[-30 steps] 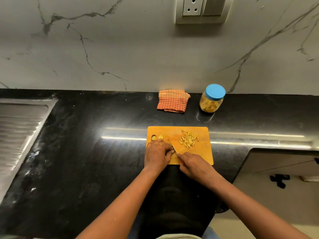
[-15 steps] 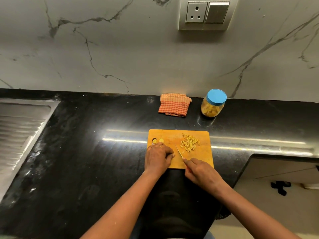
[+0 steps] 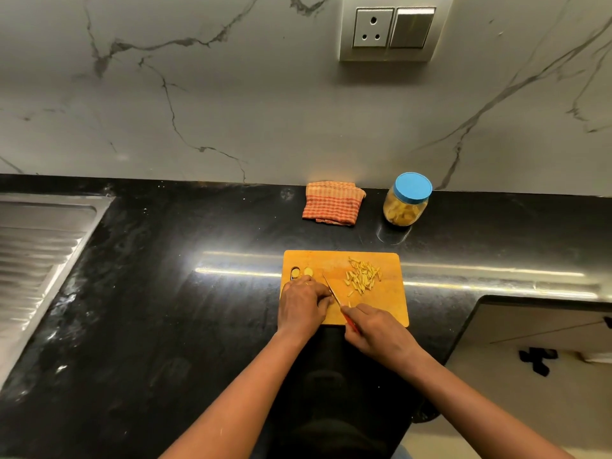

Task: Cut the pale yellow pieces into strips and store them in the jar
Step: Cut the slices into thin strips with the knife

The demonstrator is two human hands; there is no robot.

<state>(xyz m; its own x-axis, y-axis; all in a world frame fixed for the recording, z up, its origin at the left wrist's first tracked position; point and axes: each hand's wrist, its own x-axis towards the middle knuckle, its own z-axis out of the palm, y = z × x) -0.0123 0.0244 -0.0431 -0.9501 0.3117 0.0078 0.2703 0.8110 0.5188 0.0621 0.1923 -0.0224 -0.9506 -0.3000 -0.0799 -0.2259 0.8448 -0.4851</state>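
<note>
An orange cutting board (image 3: 387,313) lies on the black counter. A heap of pale yellow strips (image 3: 362,276) sits on its right half. Two uncut pale yellow pieces (image 3: 308,271) lie near the board's left hole. My left hand (image 3: 303,304) is curled down on the board's left side, pressing on a piece that it hides. My right hand (image 3: 377,329) grips a red-handled knife (image 3: 332,291), whose blade runs along my left fingers. A clear jar (image 3: 405,203) with a blue lid, holding yellow pieces, stands behind the board by the wall.
A folded orange checked cloth (image 3: 332,203) lies left of the jar. A steel sink drainboard (image 3: 36,246) fills the far left. The counter edge drops away at the right (image 3: 477,299), with floor below. A wall socket (image 3: 392,29) is mounted above.
The knife blade has shifted from near the strip heap to lie against my left fingers. My view has tilted so the board sits lower in the frame. Both hands stay on the board.
</note>
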